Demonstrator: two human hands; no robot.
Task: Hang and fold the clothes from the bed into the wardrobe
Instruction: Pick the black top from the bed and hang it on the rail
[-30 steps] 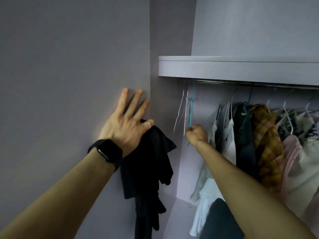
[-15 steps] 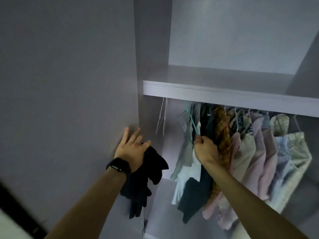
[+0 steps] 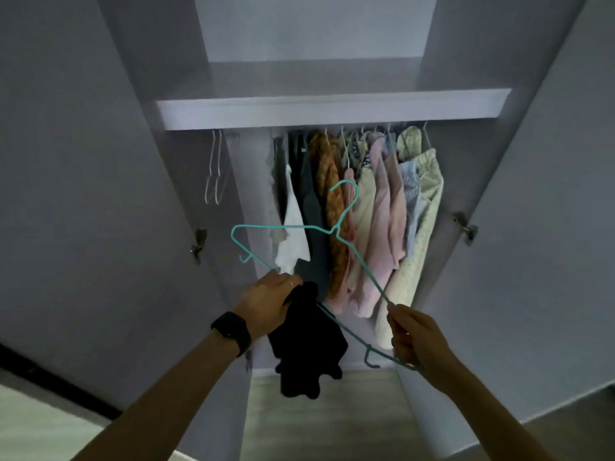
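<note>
Left hand gripping black garment and teal hanger, right hand pinching hanger's shoulder wire, open wardrobe behind.

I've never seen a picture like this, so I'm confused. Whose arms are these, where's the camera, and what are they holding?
There is no machine here, just a person wearing a camera on their head. You see what they see: their own arms reaching toward an open wardrobe. The left hand grips a black garment. The right hand pinches a teal hanger, which is off the rail. Behind them, hung clothes fill the space under a shelf, with empty hangers at the left.
</note>
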